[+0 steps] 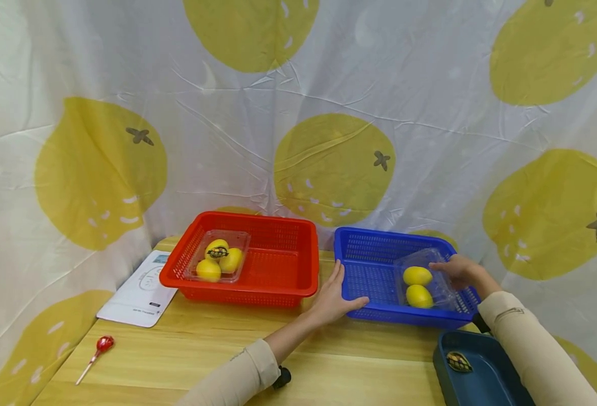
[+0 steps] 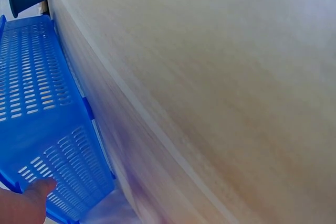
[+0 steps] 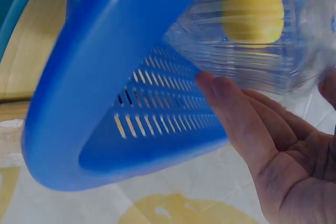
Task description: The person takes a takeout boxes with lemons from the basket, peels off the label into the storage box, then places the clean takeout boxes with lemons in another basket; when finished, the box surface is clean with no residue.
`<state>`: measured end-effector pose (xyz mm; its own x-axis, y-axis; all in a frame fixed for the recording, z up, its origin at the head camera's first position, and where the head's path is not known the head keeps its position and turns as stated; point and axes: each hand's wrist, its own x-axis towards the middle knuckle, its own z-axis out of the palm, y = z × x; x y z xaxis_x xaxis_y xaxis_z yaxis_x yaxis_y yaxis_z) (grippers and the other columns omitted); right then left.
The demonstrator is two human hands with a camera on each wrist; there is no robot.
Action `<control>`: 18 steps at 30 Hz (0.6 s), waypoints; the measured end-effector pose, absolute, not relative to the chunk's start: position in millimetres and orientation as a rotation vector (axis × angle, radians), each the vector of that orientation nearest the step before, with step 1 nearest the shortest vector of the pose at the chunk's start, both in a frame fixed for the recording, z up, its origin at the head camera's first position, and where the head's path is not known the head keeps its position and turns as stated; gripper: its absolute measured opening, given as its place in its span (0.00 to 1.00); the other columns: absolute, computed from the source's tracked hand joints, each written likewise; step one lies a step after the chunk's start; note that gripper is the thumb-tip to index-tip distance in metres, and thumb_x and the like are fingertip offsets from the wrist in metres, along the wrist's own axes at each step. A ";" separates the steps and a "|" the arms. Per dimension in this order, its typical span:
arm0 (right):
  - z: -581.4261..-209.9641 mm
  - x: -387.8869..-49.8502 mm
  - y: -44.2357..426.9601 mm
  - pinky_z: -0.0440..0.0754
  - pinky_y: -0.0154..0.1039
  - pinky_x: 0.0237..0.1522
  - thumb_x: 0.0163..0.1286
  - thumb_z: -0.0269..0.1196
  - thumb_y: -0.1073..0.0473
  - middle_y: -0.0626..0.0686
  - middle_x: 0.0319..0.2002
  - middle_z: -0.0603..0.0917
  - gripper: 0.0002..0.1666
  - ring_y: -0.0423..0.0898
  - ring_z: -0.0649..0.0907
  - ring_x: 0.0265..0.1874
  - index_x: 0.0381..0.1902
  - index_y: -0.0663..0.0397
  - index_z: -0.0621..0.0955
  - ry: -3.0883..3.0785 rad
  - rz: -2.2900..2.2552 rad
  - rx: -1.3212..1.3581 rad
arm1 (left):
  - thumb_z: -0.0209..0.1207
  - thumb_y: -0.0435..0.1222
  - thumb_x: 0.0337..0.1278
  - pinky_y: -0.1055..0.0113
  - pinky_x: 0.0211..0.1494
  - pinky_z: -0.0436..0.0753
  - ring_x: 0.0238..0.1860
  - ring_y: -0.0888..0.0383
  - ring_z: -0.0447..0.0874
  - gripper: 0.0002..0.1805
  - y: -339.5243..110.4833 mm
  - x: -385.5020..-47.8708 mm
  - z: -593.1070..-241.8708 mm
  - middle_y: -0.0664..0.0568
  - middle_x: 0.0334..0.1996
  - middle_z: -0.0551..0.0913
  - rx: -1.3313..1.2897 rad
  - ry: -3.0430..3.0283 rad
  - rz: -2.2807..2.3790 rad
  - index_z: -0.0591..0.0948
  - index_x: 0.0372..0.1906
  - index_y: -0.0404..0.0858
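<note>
Lemon container (image 1: 437,288) just left of right hand (image 1: 459,272)

On the wooden table (image 1: 369,372) stands a red basket (image 1: 273,270); inside its left part is a clear box (image 1: 239,239) with 3 yellow lemons (image 1: 209,270). Beside this basket lies a white packet (image 1: 131,296), and nearer, 1 red lollipop (image 1: 105,344). A dark teal tray (image 1: 491,363) contains 1 label (image 1: 459,362). Behind hangs a lemon-printed curtain (image 1: 227,152).

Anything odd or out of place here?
Possibly a black-and-yellow label: it lies by itself in the teal tray, while the clear box in the red basket carries a similar one and the second box, in the blue basket, shows none. No spill or damage visible.
</note>
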<state>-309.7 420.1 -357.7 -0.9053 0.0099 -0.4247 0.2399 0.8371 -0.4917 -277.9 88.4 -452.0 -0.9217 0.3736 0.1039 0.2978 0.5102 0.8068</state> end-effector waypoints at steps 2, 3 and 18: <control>-356.8 -310.2 421.0 0.62 0.31 0.19 0.77 0.48 0.50 0.42 0.10 0.57 0.28 0.36 0.56 0.11 0.19 0.62 0.68 2.602 -0.804 0.208 | 0.61 0.65 0.49 0.42 0.72 0.65 0.77 0.43 0.52 0.60 88.4 -277.7 -452.1 0.51 0.80 0.41 0.592 2.650 1.398 0.48 0.78 0.38; -356.5 -310.6 421.5 0.63 0.31 0.19 0.77 0.49 0.51 0.42 0.10 0.57 0.27 0.36 0.57 0.11 0.23 0.66 0.69 2.602 -0.814 0.223 | 0.61 0.65 0.49 0.42 0.72 0.65 0.77 0.43 0.52 0.60 88.2 -277.5 -452.2 0.52 0.80 0.41 0.591 2.649 1.401 0.47 0.78 0.38; -358.0 -305.0 432.2 0.78 0.33 0.23 0.75 0.49 0.54 0.46 0.14 0.65 0.25 0.37 0.69 0.13 0.41 0.79 0.68 2.653 -0.783 0.345 | 0.60 0.66 0.50 0.44 0.72 0.66 0.77 0.46 0.53 0.60 87.3 -276.2 -448.3 0.53 0.80 0.41 0.571 2.663 1.355 0.47 0.78 0.39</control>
<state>-305.0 432.2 -358.0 -0.9082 0.1310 -0.3976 0.3260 0.8173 -0.4752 -276.2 87.3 -448.3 -0.9247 0.3722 0.0799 0.2838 0.5341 0.7964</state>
